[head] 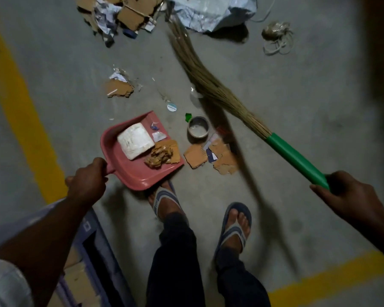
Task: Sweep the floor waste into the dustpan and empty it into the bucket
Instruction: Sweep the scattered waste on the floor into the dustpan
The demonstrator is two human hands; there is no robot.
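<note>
Nearest the camera, two feet in blue-and-white flip-flops (235,227) stand on grey concrete, with a yellow painted line (27,129) running up the left side. The left hand (88,180) is wrapped tight around the stub handle of the dustpan (133,173). It is a salmon-pink plastic pan, and its near corner overlaps the toes of the left foot. Whether it sits flat on the floor I cannot tell. It is already loaded with a white rectangular block (135,140), a crumpled brown wrapper (159,157) on a cardboard piece, and a couple of small scraps at the far lip. Over on the right, the right hand (350,196) is clenched on the bright green handle (295,160) of the broom (200,78). Its long straw-coloured bristles slant away up-left, blurred. Just right of the pan lie torn cardboard scraps (211,156) and a small round steel bowl (198,129), with a green shard (188,117) beside it. Further out are a round sticker (171,107) and another cardboard scrap (119,88). At the far edge are a heap of cardboard and paper (120,14), a crumpled white plastic sheet (208,12) and, far right, a tangle of string (277,36).
</note>
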